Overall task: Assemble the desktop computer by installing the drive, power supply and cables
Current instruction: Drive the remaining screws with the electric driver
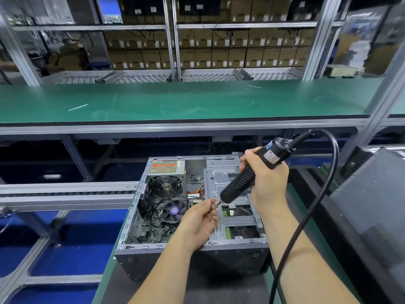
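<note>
Power supply (167, 170) sits installed left of the right hand (266, 178) gripping the electric screwdriver (245, 181), left hand (200, 218) pinching at its tip; drive-bracket (230, 189) screws seemingly remain.

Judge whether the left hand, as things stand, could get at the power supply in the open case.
Probably yes. The left hand pinches something small at the electric screwdriver tip, so it must let go first; the power supply lies uncovered at the case's far left.

Your single head camera looks forward and down, close over the open computer case (192, 216), with shelving (175, 40) far beyond.
</note>
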Available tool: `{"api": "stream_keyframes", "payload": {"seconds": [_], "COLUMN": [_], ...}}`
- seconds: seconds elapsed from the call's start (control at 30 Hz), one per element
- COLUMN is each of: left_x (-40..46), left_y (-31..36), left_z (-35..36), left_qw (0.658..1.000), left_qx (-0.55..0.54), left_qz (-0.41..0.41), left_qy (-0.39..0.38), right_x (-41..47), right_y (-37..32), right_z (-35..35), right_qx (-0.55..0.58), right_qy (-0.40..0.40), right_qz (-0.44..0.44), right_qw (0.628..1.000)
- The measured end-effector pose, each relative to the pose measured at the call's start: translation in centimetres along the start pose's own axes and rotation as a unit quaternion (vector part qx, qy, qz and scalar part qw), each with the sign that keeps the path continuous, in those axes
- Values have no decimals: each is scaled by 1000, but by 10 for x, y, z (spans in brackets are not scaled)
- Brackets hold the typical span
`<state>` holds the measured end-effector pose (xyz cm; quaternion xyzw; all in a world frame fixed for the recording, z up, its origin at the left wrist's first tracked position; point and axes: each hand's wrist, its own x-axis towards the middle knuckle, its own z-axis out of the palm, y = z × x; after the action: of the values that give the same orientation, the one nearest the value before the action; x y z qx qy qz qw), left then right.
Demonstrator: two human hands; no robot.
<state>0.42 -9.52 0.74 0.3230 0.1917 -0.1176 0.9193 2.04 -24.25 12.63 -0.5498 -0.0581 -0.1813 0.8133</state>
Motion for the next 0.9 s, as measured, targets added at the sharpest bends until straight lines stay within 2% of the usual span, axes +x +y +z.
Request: {"api": "stream_keyframes", "payload": {"seconds": [0.47, 0.9], "left_x": [7, 4], "left_y": [-3, -3], "left_z": [-2, -10], "left_qw": [1000, 997], "left_qx": [9, -72], "left_qz": [4, -2], "left_qy": [8, -26], "right_x": [0, -5], "right_y": [-6, -5], "right_z": [3, 1], "right_qx": [37, 61], "right_qy": [-5, 3], "right_qz": [-1, 0], "right_qw": [999, 998]}}
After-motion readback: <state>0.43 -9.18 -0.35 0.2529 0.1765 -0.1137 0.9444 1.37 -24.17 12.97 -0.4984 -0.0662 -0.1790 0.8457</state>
